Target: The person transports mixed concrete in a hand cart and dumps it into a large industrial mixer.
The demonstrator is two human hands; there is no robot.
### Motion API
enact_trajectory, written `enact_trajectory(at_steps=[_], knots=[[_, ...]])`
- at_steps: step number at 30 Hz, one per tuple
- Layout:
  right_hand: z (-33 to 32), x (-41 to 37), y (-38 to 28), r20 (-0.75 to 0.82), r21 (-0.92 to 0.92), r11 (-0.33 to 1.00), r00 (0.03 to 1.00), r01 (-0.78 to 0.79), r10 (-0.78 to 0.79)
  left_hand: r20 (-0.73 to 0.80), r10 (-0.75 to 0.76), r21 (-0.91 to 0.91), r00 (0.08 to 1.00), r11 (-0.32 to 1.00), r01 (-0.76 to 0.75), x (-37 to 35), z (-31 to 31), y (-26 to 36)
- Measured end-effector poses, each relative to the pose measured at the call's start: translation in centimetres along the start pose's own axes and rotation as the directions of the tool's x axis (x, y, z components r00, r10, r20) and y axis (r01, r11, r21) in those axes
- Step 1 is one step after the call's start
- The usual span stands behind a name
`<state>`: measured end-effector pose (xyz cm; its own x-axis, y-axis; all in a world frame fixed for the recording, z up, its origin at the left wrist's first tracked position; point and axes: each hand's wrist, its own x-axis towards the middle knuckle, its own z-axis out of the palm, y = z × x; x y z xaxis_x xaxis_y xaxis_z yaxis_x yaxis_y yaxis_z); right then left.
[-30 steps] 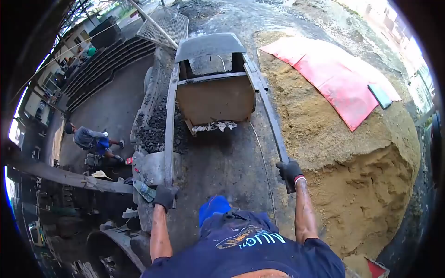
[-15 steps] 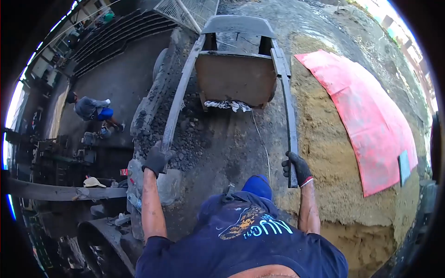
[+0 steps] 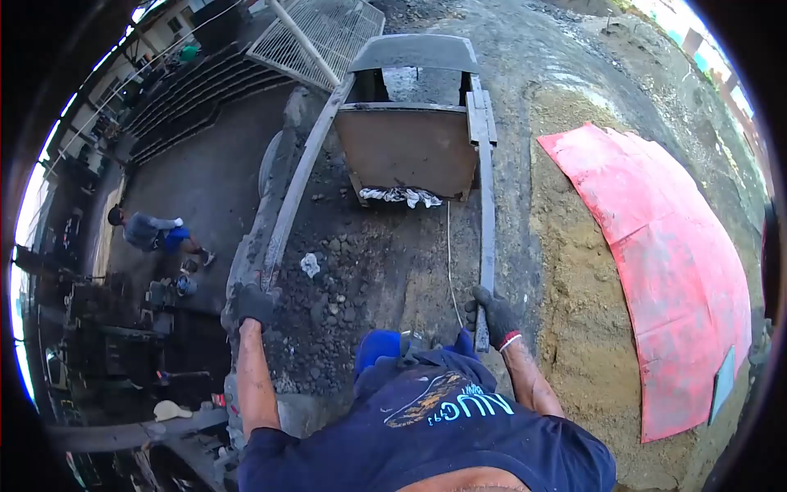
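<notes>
Ahead of me stands a handcart with a brown rear panel [image 3: 410,149] and a curved grey bar across its far end. Two long handles reach back from it on either side of my body. My left hand [image 3: 253,303], in a dark glove, is closed around the end of the left handle [image 3: 299,184]. The right handle [image 3: 487,221] is gripped near its end by my gloved right hand [image 3: 496,316]. Crumpled white material [image 3: 402,197] sticks out beneath the panel. A thin cord [image 3: 450,254] trails from there toward my legs.
Dark stones [image 3: 328,279] lie on the ground by the left handle. On the right, a red sheet [image 3: 656,271] covers part of a sand pile [image 3: 574,271]. A metal grate [image 3: 320,37] stands beside the cart's far left. Another person [image 3: 156,231] is on the lower floor at left.
The cart and I have moved forward along the path. The red sheet and sand have slipped back in view, and the handles have swung slightly left. Both hands keep their grip.
</notes>
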<state>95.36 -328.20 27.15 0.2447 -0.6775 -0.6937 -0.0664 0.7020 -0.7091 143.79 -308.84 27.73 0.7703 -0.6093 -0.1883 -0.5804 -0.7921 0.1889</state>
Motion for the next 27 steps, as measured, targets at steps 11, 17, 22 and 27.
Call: enact_trajectory(at_steps=[11, 17, 22, 27], knots=[[11.0, 27.7, -16.5, -0.056, 0.045, 0.997, 0.996, 0.069, -0.067, 0.003, 0.175, -0.299, 0.985, 0.940, -0.166, 37.0, 4.0, 10.0], [16.8, 41.1, -25.4, -0.092, 0.029, 0.994, 0.991, 0.103, -0.100, -0.029, 0.221, -0.231, 0.975, 0.947, -0.222, 56.8, 4.5, 19.1], [20.5, 52.2, -34.1, -0.075, 0.055, 0.994, 0.993, 0.091, -0.086, -0.188, 0.340, -0.191, 0.921, 0.908, -0.374, 73.7, 6.3, 24.6], [21.0, 63.3, -42.2, -0.099, 0.042, 0.992, 0.989, 0.117, -0.112, -0.199, 0.378, -0.195, 0.904, 0.889, -0.415, 83.6, 5.2, 35.7]])
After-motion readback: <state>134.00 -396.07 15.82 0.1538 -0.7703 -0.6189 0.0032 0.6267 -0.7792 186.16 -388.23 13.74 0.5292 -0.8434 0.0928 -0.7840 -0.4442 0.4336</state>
